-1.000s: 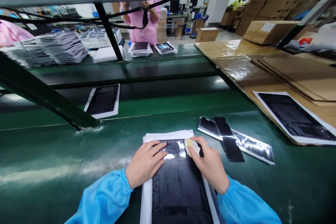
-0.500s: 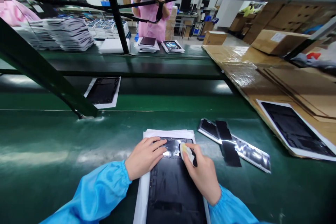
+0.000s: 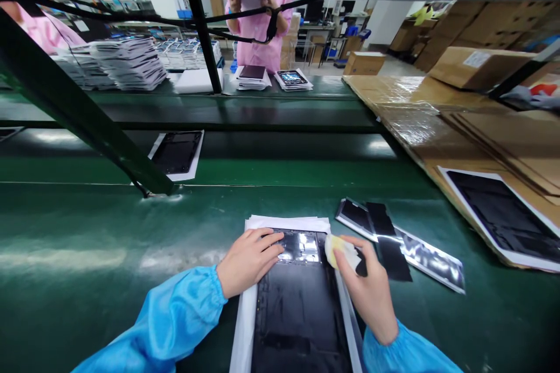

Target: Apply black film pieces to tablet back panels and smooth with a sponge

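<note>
A black tablet panel lies on white sheets on the green belt in front of me. My left hand rests flat on the panel's upper left corner, fingers spread. My right hand is closed around a small pale yellow-white wiping pad with a dark grip, held at the panel's upper right edge. The panel's top strip looks glossy and reflective.
Shiny film strips and a black strip lie to the right. Another panel on white sheet sits farther up the belt; one more rests on cardboard at right. A green strut crosses left. A person in pink stands behind stacked parts.
My right hand with the pad has slid from the middle of the panel's top strip to its right edge. The left hand stays in place. The view shifted slightly.
</note>
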Tool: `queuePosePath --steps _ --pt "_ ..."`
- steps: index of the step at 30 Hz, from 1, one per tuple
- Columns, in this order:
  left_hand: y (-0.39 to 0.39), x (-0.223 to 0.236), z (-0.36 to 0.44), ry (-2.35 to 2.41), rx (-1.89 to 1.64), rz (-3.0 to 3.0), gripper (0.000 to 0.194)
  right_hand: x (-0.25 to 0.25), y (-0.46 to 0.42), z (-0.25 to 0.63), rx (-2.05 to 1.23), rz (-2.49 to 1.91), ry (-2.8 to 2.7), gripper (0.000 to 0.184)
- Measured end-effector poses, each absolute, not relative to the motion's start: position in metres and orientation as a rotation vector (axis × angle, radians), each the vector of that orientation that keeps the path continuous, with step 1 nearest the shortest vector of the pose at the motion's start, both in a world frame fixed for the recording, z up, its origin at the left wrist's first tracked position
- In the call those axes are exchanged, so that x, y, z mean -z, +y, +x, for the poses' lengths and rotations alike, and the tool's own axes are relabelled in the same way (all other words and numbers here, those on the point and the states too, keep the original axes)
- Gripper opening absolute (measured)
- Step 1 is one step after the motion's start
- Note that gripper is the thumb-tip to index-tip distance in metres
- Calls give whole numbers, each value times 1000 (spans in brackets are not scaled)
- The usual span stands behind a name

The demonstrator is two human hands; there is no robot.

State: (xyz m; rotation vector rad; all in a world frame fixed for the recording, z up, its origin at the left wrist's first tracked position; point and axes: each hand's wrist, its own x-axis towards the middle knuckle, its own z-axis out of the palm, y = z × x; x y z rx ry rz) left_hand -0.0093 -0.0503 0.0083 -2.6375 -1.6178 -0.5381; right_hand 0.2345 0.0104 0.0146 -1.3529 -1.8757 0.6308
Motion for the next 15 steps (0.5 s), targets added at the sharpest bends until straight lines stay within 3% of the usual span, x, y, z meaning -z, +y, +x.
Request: queuePosePath --steps 5,15 --pt "-50 -7 -9 -1618 555 -2632 21 -10 12 223 -753 -1332 -1888 27" --pt "-50 -4 -11 -1601 551 -2650 20 -10 20 210 -636 -1374 -2098 29"
